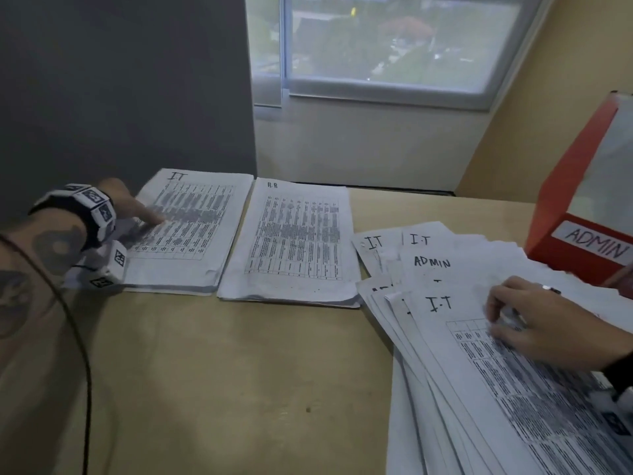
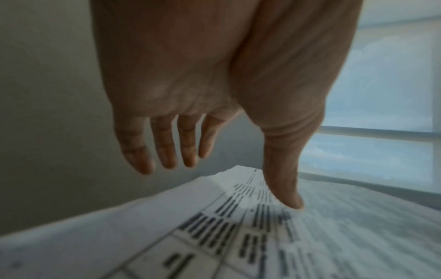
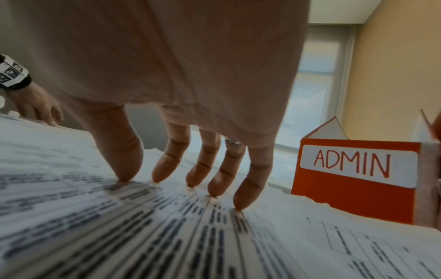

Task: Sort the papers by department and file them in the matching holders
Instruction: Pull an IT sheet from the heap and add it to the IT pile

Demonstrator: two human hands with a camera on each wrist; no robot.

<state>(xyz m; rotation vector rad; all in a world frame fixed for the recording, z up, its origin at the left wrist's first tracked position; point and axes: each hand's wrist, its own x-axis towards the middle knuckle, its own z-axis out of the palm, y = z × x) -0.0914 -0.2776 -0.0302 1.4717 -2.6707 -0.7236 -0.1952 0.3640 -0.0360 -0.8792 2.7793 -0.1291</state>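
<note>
On the tan wooden desk we have two neat stacks of thin white printed sheets lying flat side by side, each sheet carrying a ruled table of small dark print. The left stack has "I.T" handwritten at its top, the one beside it reads "H.R". To the right sprawls a loose fanned pile of unsorted papers, corners overlapping, with "I.T" and "ADMIN" visible in black marker on several headers.

Our left hand reaches out flat over the I.T stack, wrist wrapped in a band of black-and-white marker blocks. From the left wrist view the fingers are straight and slightly spread above the sheet, while the thumb tip comes down to the printed table; nothing is gripped.

Our right hand rests on the top sheet of the fanned pile. Its fingertips stand spread apart, bent a little and pressing straight down on the paper, curled round nothing. A ring sits on one finger.

Just beyond that pile stands an orange cardboard file holder, angular with a slanted side, its white label lettered "ADMIN" in red.
</note>
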